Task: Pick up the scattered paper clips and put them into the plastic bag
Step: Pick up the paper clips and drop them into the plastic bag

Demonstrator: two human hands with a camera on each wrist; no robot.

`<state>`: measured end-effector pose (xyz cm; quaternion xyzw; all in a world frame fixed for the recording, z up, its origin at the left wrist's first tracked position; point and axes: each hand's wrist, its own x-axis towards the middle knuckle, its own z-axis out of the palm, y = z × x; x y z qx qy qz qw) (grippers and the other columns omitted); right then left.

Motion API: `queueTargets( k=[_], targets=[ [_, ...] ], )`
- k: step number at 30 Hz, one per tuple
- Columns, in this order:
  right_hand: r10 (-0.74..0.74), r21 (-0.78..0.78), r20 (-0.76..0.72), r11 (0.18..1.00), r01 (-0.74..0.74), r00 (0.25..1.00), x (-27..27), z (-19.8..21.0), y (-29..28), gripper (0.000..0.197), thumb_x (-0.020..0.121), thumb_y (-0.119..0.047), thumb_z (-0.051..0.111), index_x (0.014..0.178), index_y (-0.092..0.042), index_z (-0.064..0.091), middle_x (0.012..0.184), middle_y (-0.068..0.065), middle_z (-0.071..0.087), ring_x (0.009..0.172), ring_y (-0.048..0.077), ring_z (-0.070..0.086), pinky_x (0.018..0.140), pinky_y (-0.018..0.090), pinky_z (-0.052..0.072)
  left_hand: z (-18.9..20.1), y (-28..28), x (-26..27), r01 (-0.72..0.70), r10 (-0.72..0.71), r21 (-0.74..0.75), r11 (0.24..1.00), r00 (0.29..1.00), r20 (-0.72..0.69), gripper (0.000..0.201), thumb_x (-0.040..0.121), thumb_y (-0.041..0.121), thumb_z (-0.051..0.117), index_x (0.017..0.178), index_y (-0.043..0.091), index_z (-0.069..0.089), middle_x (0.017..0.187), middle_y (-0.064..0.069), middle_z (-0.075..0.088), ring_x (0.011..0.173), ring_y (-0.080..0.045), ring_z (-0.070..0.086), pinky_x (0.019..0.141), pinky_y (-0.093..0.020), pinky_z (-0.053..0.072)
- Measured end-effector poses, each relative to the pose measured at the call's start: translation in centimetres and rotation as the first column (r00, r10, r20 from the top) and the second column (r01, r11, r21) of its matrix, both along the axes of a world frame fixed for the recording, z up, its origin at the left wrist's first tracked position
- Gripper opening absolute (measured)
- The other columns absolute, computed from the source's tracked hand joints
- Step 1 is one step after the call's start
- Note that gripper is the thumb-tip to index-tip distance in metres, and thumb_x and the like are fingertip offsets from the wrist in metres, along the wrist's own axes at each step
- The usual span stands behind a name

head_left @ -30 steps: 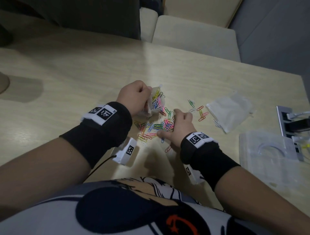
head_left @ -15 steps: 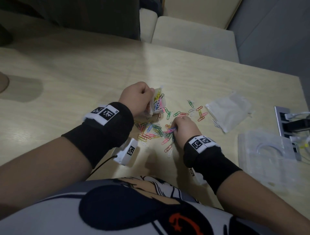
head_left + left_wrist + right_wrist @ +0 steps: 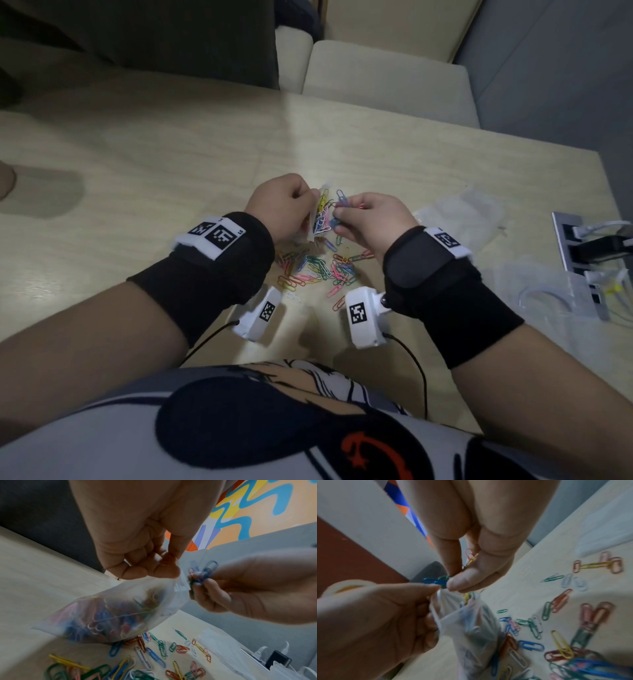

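Note:
My left hand (image 3: pixel 291 209) (image 3: pixel 150 563) pinches the rim of a small clear plastic bag (image 3: pixel 320 216) (image 3: pixel 109 614) (image 3: pixel 471 626) that hangs above the table, partly filled with coloured paper clips. My right hand (image 3: pixel 356 216) (image 3: pixel 453 577) pinches a small bunch of paper clips (image 3: pixel 342 202) (image 3: pixel 204 572) (image 3: pixel 436 581), blue and green among them, right at the bag's mouth. Many loose coloured clips (image 3: pixel 318 270) (image 3: pixel 150 655) (image 3: pixel 565 635) lie scattered on the pale wooden table (image 3: pixel 171 164) below both hands.
Another flat clear bag (image 3: pixel 462 212) lies right of my hands. A clear plastic case (image 3: pixel 548 301) and a metal socket strip with plugs (image 3: pixel 589 253) sit at the table's right edge. A beige chair (image 3: pixel 387 75) stands beyond the far edge.
My right hand has lifted off the table with a bunch of clips and moved up to the bag's mouth. The left hand with the bag has risen slightly.

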<state>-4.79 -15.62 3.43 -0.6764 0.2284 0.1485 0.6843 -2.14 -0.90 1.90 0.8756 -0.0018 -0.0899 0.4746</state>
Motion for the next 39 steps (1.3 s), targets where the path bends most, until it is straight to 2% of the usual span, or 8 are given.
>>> queueTargets(
  k=[3, 5, 9, 12, 17, 20, 28, 39],
  targets=[
    [0.104, -0.143, -0.037, 0.984, -0.109, 0.994, 0.8, 0.1, 1.5, 0.014, 0.088, 0.002, 0.058, 0.078, -0.006, 0.062, 0.075, 0.011, 0.060, 0.073, 0.027, 0.065, 0.084, 0.037, 0.057, 0.1, 0.1, -0.1, 0.007, -0.007, 0.009, 1.000, 1.000, 0.002, 0.033, 0.091, 0.026, 0.055, 0.060, 0.020, 0.047, 0.066, -0.004, 0.059, 0.072, -0.024, 0.054, 0.075, -0.037, 0.048],
    [0.200, -0.227, -0.038, 0.952, -0.203, 0.979, 1.1, 0.8, 2.3, 0.015, 0.089, 0.005, 0.050, 0.095, 0.005, 0.063, 0.078, 0.016, 0.059, 0.077, 0.029, 0.061, 0.090, 0.044, 0.053, 0.1, 0.3, 0.0, -0.008, 0.008, 0.004, 1.000, 1.000, -0.003, 0.034, 0.092, 0.024, 0.055, 0.059, 0.021, 0.045, 0.063, -0.001, 0.054, 0.070, -0.024, 0.050, 0.073, -0.038, 0.047],
    [0.506, -0.530, -0.068, 0.712, -0.461, 0.860, 1.6, 2.3, 2.9, 0.028, 0.086, -0.005, 0.050, 0.111, -0.010, 0.061, 0.107, 0.012, 0.065, 0.097, 0.030, 0.064, 0.090, 0.046, 0.054, 0.2, 0.8, 0.0, -0.060, 0.059, -0.038, 0.997, 0.998, -0.032, 0.034, 0.093, 0.025, 0.053, 0.060, 0.020, 0.044, 0.060, 0.000, 0.049, 0.064, -0.024, 0.045, 0.065, -0.034, 0.040],
    [0.485, -0.592, 0.003, 0.706, -0.389, 0.875, 1.8, 2.8, 2.7, 0.040, 0.086, -0.001, 0.043, 0.121, -0.012, 0.057, 0.117, 0.009, 0.063, 0.108, 0.029, 0.061, 0.093, 0.044, 0.051, 0.5, 0.9, 0.1, -0.085, 0.084, -0.022, 0.996, 0.996, -0.039, 0.033, 0.093, 0.025, 0.051, 0.061, 0.020, 0.046, 0.063, 0.000, 0.052, 0.070, -0.025, 0.050, 0.070, -0.039, 0.046],
    [0.314, -0.560, 0.177, 0.811, -0.167, 0.933, 1.9, 2.5, 1.2, 0.025, 0.089, -0.006, 0.044, 0.097, -0.024, 0.061, 0.097, 0.001, 0.067, 0.090, 0.026, 0.067, 0.070, 0.035, 0.051, 2.1, 1.2, 0.5, -0.132, 0.130, 0.015, 0.991, 0.986, 0.100, 0.026, 0.092, 0.030, 0.048, 0.074, 0.012, 0.053, 0.081, -0.017, 0.067, 0.083, -0.034, 0.062, 0.080, -0.044, 0.051],
    [0.287, -0.609, 0.167, 0.782, -0.130, 0.943, 1.9, 1.4, 0.1, 0.021, 0.089, -0.011, 0.048, 0.092, -0.028, 0.060, 0.092, -0.001, 0.065, 0.089, 0.025, 0.067, 0.075, 0.034, 0.052, 2.5, 2.1, 1.3, -0.166, 0.159, 0.031, 0.986, 0.973, 0.165, 0.026, 0.093, 0.031, 0.047, 0.081, 0.009, 0.055, 0.085, -0.019, 0.067, 0.084, -0.035, 0.062, 0.078, -0.043, 0.050],
    [0.302, -0.681, -0.011, 0.696, -0.228, 0.953, 1.3, -1.2, -1.3, 0.023, 0.089, -0.013, 0.049, 0.105, -0.022, 0.063, 0.107, 0.005, 0.066, 0.097, 0.025, 0.062, 0.087, 0.038, 0.051, 2.3, 2.9, 1.2, -0.188, 0.155, 0.153, 0.970, 0.967, 0.204, 0.020, 0.097, 0.027, 0.044, 0.084, 0.012, 0.048, 0.080, -0.009, 0.056, 0.077, -0.023, 0.047, 0.064, -0.029, 0.028],
    [0.498, -0.786, -0.212, 0.424, -0.450, 0.841, 3.7, -4.9, -0.9, 0.043, 0.094, -0.023, 0.046, 0.137, -0.017, 0.045, 0.143, 0.009, 0.044, 0.122, 0.027, 0.052, 0.098, 0.031, 0.040, 1.4, 4.0, 2.1, -0.229, 0.206, 0.160, 0.960, 0.968, 0.143, 0.027, 0.097, 0.027, 0.044, 0.091, 0.004, 0.056, 0.091, -0.020, 0.065, 0.088, -0.033, 0.057, 0.068, -0.034, 0.034]
  ],
)
